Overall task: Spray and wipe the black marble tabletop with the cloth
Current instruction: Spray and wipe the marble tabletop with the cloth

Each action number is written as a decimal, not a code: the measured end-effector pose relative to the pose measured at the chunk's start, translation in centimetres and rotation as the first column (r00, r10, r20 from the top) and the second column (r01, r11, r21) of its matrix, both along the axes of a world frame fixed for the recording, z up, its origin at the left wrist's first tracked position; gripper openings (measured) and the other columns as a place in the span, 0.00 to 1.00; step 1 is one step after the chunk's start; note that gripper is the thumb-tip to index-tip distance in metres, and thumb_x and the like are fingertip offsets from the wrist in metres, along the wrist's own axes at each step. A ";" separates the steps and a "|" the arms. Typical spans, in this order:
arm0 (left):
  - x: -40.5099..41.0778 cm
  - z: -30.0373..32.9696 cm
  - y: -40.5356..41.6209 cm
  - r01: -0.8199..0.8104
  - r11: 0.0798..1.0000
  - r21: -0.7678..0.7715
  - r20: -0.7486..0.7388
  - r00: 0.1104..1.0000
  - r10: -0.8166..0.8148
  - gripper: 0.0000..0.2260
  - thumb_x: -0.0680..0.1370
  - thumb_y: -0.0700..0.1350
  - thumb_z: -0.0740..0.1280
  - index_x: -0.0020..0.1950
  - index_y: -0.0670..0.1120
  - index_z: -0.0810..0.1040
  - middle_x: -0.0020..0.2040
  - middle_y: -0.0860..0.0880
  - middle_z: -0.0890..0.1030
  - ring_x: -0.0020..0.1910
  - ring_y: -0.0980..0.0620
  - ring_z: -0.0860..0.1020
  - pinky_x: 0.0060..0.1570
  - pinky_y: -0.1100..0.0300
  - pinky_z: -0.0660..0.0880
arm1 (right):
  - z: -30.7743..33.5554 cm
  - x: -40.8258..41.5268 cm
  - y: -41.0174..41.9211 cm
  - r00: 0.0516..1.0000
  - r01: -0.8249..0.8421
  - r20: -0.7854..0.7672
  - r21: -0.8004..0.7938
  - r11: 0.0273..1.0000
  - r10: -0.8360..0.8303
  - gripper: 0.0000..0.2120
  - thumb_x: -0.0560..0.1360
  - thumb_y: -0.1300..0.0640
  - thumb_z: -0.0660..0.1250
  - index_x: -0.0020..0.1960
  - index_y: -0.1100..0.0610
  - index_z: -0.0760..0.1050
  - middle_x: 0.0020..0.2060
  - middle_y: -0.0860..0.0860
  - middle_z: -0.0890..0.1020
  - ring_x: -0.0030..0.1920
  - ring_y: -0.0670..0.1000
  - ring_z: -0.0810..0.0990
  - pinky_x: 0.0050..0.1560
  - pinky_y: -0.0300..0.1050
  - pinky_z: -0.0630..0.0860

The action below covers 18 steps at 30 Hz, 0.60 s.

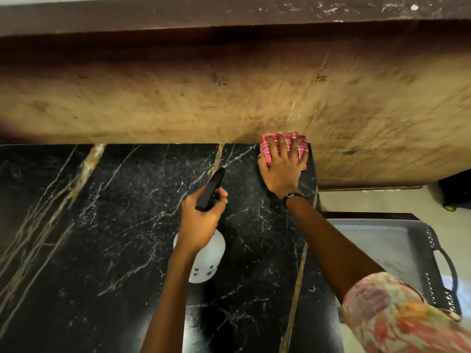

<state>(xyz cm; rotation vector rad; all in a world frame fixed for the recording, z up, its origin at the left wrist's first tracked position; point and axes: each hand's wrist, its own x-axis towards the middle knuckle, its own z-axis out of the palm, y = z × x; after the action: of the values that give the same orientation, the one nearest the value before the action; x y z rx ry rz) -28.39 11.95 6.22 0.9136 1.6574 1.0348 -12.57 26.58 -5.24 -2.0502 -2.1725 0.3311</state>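
Note:
The black marble tabletop [102,225] with white and gold veins fills the lower left and middle. At its far right corner lies a folded pink cloth with white stripes [267,142]; my right hand [283,166] presses flat on it with fingers spread. My left hand [201,217] grips the neck of a white spray bottle [211,258] with a black spray head [211,189], held above the middle of the tabletop, nozzle pointing away towards the wall.
A tan textured wall [229,103] rises right behind the tabletop, with a dark wooden ledge [178,16] above. To the right, lower down, sits a grey tray with perforated rim and handle [433,263] on a dark surface. Pale floor shows beyond.

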 end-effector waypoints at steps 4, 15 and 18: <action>-4.3 0.2 -0.6 -0.009 1.000 0.021 -0.033 0.999 0.010 0.12 0.75 0.34 0.62 0.39 0.49 0.78 0.41 0.33 0.78 0.19 0.56 0.67 0.26 0.58 0.65 | 0.1 -6.2 -1.1 0.999 -0.042 -0.034 0.019 0.999 0.042 0.29 0.78 0.39 0.53 0.77 0.44 0.53 0.77 0.49 0.56 0.76 0.60 0.49 0.71 0.68 0.40; -23.1 0.2 -3.5 -0.032 0.999 -0.036 -0.051 0.998 0.030 0.10 0.76 0.36 0.63 0.40 0.49 0.78 0.45 0.29 0.77 0.22 0.49 0.64 0.29 0.52 0.65 | -0.3 -27.7 -4.7 0.994 -0.075 -0.071 0.069 0.995 0.080 0.29 0.76 0.41 0.57 0.75 0.46 0.59 0.75 0.51 0.62 0.75 0.62 0.55 0.71 0.68 0.43; -28.6 -0.2 -4.1 -0.066 0.997 -0.039 -0.061 0.996 0.063 0.06 0.76 0.37 0.64 0.42 0.44 0.79 0.43 0.30 0.77 0.20 0.54 0.65 0.27 0.56 0.64 | -0.3 -33.9 -5.4 0.991 -0.104 -0.078 0.059 0.993 0.108 0.29 0.77 0.42 0.58 0.76 0.45 0.56 0.76 0.50 0.60 0.76 0.61 0.51 0.71 0.67 0.40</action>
<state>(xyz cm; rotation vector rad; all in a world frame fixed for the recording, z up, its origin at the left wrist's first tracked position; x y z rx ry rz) -56.97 7.89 5.97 0.8764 1.7619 1.0215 -46.49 21.21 -5.53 -1.8639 -2.2212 0.3564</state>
